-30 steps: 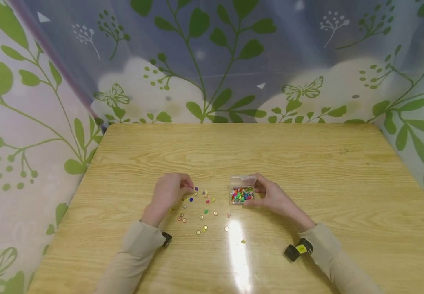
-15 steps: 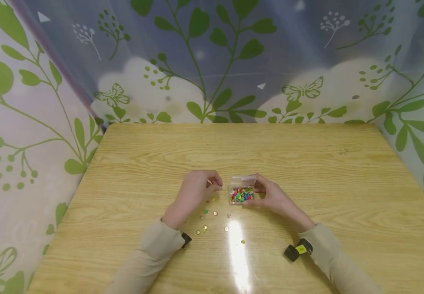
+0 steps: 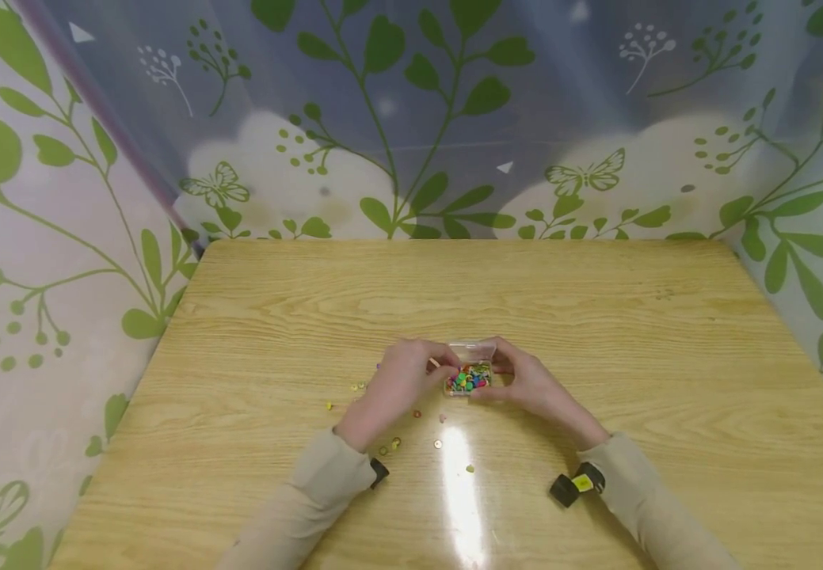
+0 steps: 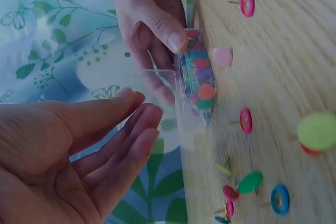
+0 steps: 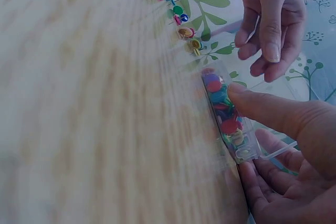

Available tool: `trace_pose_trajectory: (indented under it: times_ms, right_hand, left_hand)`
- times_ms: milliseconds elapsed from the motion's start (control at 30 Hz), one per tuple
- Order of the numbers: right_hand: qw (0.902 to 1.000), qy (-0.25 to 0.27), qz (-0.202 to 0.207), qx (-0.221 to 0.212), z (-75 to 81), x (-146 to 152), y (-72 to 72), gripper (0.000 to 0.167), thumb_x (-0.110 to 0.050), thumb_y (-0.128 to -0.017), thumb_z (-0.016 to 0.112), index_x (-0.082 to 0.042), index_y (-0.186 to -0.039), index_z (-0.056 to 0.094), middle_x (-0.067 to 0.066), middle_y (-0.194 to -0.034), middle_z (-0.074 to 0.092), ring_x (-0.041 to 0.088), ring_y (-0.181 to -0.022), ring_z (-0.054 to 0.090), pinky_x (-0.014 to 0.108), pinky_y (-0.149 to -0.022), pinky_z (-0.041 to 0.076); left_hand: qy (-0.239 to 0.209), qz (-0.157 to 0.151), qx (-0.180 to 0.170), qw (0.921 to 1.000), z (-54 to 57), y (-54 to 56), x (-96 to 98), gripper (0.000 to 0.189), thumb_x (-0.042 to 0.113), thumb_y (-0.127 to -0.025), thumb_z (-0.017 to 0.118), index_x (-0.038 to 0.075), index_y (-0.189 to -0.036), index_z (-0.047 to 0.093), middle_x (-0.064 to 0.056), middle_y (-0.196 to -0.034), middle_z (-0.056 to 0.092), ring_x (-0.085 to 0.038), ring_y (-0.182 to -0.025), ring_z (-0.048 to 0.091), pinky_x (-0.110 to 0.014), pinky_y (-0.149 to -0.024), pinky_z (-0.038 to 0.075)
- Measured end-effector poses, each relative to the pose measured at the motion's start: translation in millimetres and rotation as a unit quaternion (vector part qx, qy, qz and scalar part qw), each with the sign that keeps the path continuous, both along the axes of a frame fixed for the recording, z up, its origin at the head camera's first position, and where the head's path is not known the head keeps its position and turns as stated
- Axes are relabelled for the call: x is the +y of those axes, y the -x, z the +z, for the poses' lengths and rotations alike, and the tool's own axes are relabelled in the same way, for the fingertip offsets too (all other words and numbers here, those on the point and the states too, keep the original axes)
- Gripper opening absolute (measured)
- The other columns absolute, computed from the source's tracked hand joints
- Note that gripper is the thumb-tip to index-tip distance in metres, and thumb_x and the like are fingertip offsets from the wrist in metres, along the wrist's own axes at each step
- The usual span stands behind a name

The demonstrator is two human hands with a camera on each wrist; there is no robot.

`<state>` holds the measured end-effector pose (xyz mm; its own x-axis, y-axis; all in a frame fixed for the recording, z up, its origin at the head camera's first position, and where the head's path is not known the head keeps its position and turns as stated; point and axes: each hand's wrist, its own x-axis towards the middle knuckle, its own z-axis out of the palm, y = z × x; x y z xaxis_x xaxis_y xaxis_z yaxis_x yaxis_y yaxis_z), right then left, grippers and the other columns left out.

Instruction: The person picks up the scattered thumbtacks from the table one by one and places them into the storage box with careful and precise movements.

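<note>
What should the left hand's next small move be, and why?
Probably move the left hand to the loose tacks and pinch one: it appears to hold none, several lie on the table, and the right hand grips the box, its lid open.

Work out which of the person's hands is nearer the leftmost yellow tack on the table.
Left. The left hand is to the right of the yellow tack, not touching it; the right hand is farther right, gripping the clear box.

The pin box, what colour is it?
The box is clear and see-through; the right wrist view shows it best.
</note>
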<state>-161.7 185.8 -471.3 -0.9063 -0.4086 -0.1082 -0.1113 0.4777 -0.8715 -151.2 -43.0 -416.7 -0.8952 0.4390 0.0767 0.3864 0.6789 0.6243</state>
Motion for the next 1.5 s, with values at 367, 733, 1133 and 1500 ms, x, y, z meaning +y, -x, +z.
trace_pose_trajectory:
  times_ms: [367, 733, 1133, 1500]
  right_hand:
    - [0.9997, -0.020, -0.011, -0.004, 0.8, 0.4, 0.0, 0.068, -0.022, -0.079, 0.088, -0.012, -0.138, 0.055, 0.021, -0.143, 0.054, 0.044, -0.127, 0.056, 0.057, -0.110, 0.041]
    - [0.9997, -0.023, -0.010, -0.007, -0.2, 0.3, -0.6, 0.068, -0.023, -0.080, 0.088, -0.011, -0.138, 0.053, 0.021, -0.142, 0.055, 0.044, -0.127, 0.056, 0.060, -0.111, 0.039]
    - [0.9998, -0.020, -0.006, -0.002, -0.1, 0.7, -0.7, 0.067, -0.022, -0.081, 0.087, -0.010, -0.137, 0.053, 0.021, -0.140, 0.056, 0.043, -0.126, 0.057, 0.060, -0.110, 0.039]
    - [0.9998, -0.015, -0.001, 0.009, -0.5, 0.2, 0.2, 0.065, -0.022, -0.082, 0.087, -0.009, -0.137, 0.054, 0.022, -0.139, 0.057, 0.043, -0.124, 0.058, 0.060, -0.109, 0.040]
  left_hand:
    - [0.021, 0.094, 0.048, 0.9942, 3.3, 12.1, -33.9, 0.008, 0.020, -0.096, 0.071, 0.015, -0.097, 0.077, 0.000, -0.094, 0.077, -0.015, -0.078, 0.070, -0.031, -0.070, 0.057]
    - [0.078, 0.126, -0.001, 0.9889, -11.7, 17.6, -60.3, 0.004, 0.010, -0.090, 0.077, 0.011, -0.093, 0.075, -0.001, -0.089, 0.074, -0.015, -0.076, 0.065, -0.030, -0.069, 0.053]
    - [0.109, 0.131, -0.024, 0.9850, -20.3, 16.4, -70.7, 0.009, 0.012, -0.090, 0.077, 0.012, -0.083, 0.071, 0.004, -0.068, 0.064, -0.010, -0.055, 0.052, -0.023, -0.050, 0.040]
    - [0.079, 0.100, 0.035, 0.9911, -14.9, 8.5, -47.9, 0.009, 0.020, -0.090, 0.078, 0.019, -0.085, 0.070, 0.004, -0.083, 0.074, -0.012, -0.073, 0.068, -0.028, -0.062, 0.052]
